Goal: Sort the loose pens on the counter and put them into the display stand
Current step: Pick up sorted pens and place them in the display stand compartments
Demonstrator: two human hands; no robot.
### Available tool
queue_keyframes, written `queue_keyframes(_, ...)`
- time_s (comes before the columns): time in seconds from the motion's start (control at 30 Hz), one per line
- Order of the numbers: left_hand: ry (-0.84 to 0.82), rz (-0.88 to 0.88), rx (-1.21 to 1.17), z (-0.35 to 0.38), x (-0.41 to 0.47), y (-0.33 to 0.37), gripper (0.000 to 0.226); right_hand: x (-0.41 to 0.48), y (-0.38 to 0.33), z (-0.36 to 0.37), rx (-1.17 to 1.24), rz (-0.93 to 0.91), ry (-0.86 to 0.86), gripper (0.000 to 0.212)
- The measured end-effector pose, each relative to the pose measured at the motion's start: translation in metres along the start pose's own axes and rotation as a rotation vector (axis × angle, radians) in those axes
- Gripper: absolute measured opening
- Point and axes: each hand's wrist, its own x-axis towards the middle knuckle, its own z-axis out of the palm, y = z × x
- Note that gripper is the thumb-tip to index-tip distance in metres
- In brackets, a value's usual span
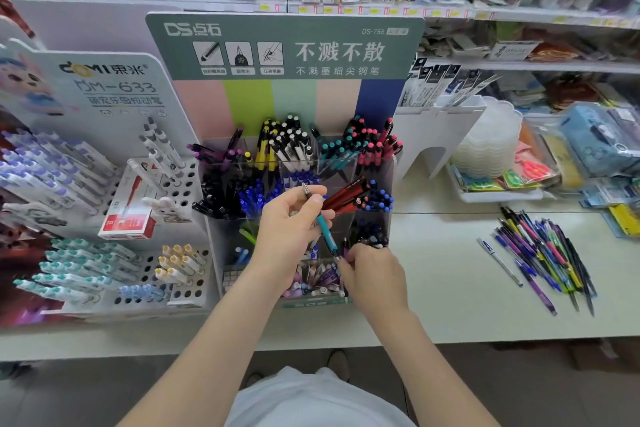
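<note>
Head view: the display stand (284, 45), with a green header board and clear compartments packed with pens sorted by colour, stands on the white counter (450, 305) straight ahead. The left hand (291, 229) is raised in front of the stand's middle rows, thumb and fingers curled round 1 teal pen (326, 234). That pen slants, its silver tip up above the fingers and its lower end down near the stand's front row.

The right hand (372, 274) is at the stand's front right corner, knuckles up, fingers bent down just beside the teal pen's lower end. A dark purple pen (345, 245) sticks up at its fingertips, but I cannot tell whether the fingers grasp it.

Just right of the left hand, a few red pens (346, 198) lie tilted across the stand's middle row. The loose pens (543, 256) lie in a mixed pile on the counter, well to the right of the stand. 1 white pen (498, 262) lies on the side of the pile nearer the stand. Just left of the stand, a white peg-hole rack (114, 87) carries capped pens and a red box (128, 218).
</note>
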Motion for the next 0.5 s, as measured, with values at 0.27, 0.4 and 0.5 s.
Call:
queue_keyframes(0.27,0.012,0.004,-0.032,-0.006,-0.002,-0.003,0.018,0.001,-0.012,0.010,0.011,0.106,-0.071,0.027)
queue_keyframes(0.4,0.004,0.050,-0.042,-0.010,0.001,0.006,0.019,0.002,-0.020,-0.010,0.292,0.118,0.100,0.021)
queue_keyframes(0.5,0.126,0.158,-0.083,-0.015,0.004,0.019,0.021,0.004,-0.039,-0.043,0.465,0.042,0.330,0.018)
